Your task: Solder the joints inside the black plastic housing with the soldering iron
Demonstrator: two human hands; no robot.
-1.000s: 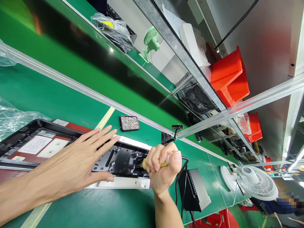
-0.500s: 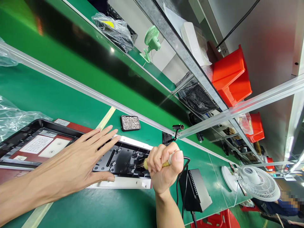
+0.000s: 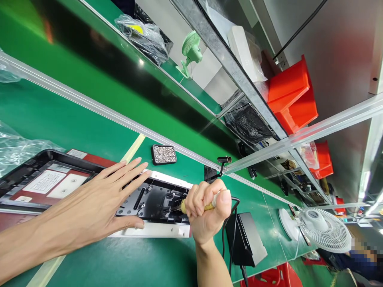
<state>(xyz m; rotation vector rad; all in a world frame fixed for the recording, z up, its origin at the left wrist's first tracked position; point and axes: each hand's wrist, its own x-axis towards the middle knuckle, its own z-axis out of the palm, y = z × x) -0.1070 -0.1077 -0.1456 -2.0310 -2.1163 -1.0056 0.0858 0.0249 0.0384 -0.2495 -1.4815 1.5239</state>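
A long black plastic housing [image 3: 154, 199] lies between white rails of a fixture [image 3: 158, 230] on the green bench. My left hand [image 3: 113, 195] rests flat across the housing, fingers spread and thumb at its near edge; nothing is gripped. In my right fist [image 3: 206, 211] is a yellow-handled screwdriver [image 3: 183, 206], its thin tip pointing left into the right end of the housing. The thumb lies by the pale end of the handle. Where the tip meets the housing is hard to make out. A black tray [image 3: 164, 154] of small metal screws sits just beyond the fixture.
To the left lie a black frame [image 3: 30, 159] on a reddish board and clear plastic wrap [image 3: 18, 147]. On the right are a black box [image 3: 245, 239] with cables and a white fan [image 3: 324, 231]. A metal rail [image 3: 89, 109] crosses behind; red bins [image 3: 293, 95] hang above.
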